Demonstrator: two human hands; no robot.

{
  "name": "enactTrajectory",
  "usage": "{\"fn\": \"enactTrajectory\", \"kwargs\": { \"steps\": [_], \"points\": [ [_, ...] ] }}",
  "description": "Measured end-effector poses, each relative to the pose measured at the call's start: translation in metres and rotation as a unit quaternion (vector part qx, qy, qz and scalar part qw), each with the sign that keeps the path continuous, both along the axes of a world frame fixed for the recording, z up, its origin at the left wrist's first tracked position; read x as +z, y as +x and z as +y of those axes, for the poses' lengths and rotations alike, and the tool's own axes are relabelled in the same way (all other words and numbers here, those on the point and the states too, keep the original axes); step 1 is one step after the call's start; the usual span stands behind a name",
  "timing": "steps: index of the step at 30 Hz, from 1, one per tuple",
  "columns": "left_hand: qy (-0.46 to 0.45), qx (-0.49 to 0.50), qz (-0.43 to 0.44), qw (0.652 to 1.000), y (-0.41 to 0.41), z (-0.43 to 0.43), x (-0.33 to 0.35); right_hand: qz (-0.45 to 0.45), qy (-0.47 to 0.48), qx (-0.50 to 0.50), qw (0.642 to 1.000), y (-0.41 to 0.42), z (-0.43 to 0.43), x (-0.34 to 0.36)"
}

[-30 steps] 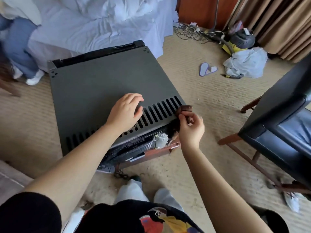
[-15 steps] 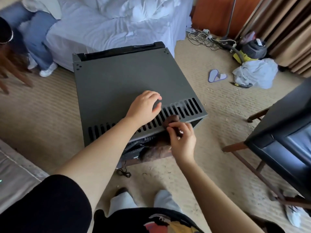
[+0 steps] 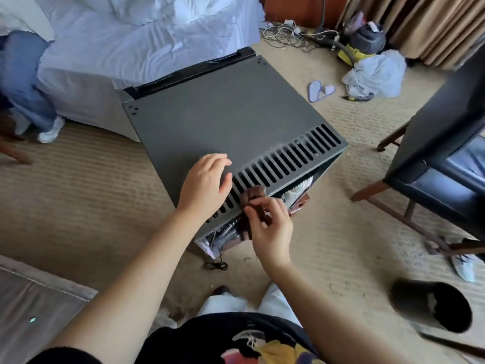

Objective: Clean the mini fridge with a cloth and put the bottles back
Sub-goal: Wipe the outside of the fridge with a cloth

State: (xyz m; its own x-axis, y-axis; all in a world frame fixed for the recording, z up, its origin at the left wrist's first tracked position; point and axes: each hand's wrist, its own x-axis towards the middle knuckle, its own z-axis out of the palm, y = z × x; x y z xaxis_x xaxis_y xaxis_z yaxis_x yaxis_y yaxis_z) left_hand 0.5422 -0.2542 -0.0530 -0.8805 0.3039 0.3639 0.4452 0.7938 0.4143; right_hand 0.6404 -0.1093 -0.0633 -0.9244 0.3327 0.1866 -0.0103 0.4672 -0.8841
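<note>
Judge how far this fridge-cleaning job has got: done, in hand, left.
Done: nothing visibly finished. In hand: the right hand pinches a brown cloth at the vent slots on the mini fridge, left hand resting on its top. Left: no bottles in view, so returning them remains.

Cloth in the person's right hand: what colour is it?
Dark brown. The cloth, pinched by the right hand, shows best in the head view.
</note>
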Motion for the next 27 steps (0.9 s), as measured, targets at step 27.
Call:
{"fn": "enactTrajectory", "kwargs": {
  "steps": [27],
  "points": [
    [0.120,0.050,0.000,0.992,0.036,-0.046,0.004,-0.057,-0.059,-0.096,0.992,-0.002,0.004,0.014]
  ]
}}
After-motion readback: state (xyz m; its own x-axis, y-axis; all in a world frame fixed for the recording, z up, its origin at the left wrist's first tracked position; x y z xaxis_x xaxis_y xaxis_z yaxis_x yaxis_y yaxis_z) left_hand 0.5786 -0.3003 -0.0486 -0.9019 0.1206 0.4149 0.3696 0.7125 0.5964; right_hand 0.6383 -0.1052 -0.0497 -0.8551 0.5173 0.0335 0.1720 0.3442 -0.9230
